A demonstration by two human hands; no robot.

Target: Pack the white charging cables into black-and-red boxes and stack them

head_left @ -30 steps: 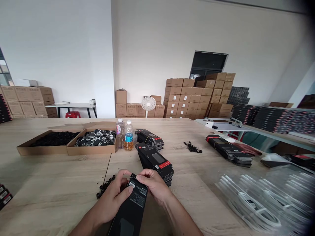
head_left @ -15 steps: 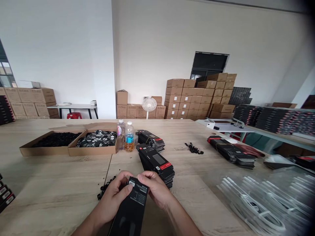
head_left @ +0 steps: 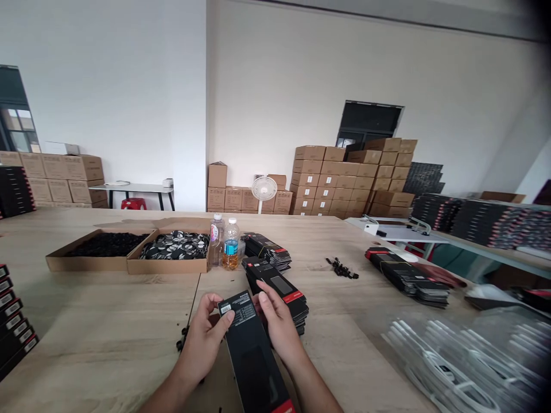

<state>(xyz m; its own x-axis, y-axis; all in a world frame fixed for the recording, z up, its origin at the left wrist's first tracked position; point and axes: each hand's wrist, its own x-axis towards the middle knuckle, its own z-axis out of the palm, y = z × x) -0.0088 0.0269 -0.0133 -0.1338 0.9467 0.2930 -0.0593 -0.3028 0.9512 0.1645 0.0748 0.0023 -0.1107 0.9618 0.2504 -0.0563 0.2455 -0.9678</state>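
On my feed, the black printed carton [head_left: 253, 355] slants through the lower centre of the frame, its lower end running to the bottom edge. My left grip [head_left: 204, 335] is clamped on its upper left corner, thumb pressed beside the barcode label [head_left: 225, 308]. My right grip [head_left: 279, 330] is loosely apart at the carton's right edge, thumb off the printed face; I can't tell whether the hidden fingertips touch it.

I'd judge the carton light and made of thin card: stiff along its folds, softer in the middle of the panels, where a hard pinch could dent it. The smooth print may slide under dry fingers. I'd hold the two long edges near the top, spreading the pressure. I can't see whether it is filled. Just beyond, at centre frame, a fanned carton pile [head_left: 267, 273] rests on the bench [head_left: 142, 327].
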